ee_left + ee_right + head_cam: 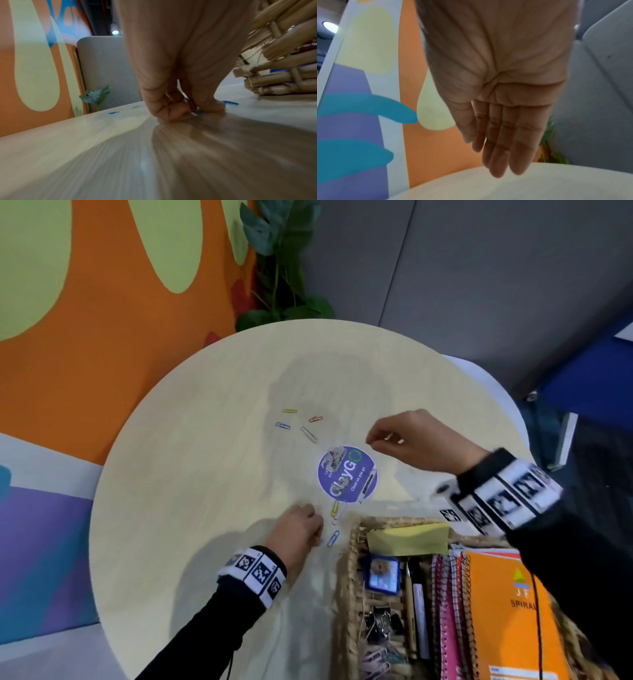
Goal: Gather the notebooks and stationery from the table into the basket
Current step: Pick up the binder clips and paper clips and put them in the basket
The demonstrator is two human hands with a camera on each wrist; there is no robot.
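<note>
Several coloured paper clips lie loose on the round table [191, 474]: a far group around a yellow paper clip [289, 410], and a near group with a blue paper clip [333, 538] beside the wicker basket [352, 559]. My left hand [320, 534] rests on the table, fingers curled. In the left wrist view the left hand [192, 109] pinches a small blue clip against the tabletop. My right hand [373, 440] hovers above the table beyond the round sticker [342, 470]; in the right wrist view the right hand [496, 162] has straight fingers and holds nothing. A white and black pen [367, 486] lies on the sticker's edge.
The basket holds an orange spiral notebook [507, 611], pink spiral notebooks [445, 611], yellow sticky notes [407, 537], pens [416, 604], binder clips [380, 625] and more paper clips. A plant [281, 261] stands behind the table by the orange wall.
</note>
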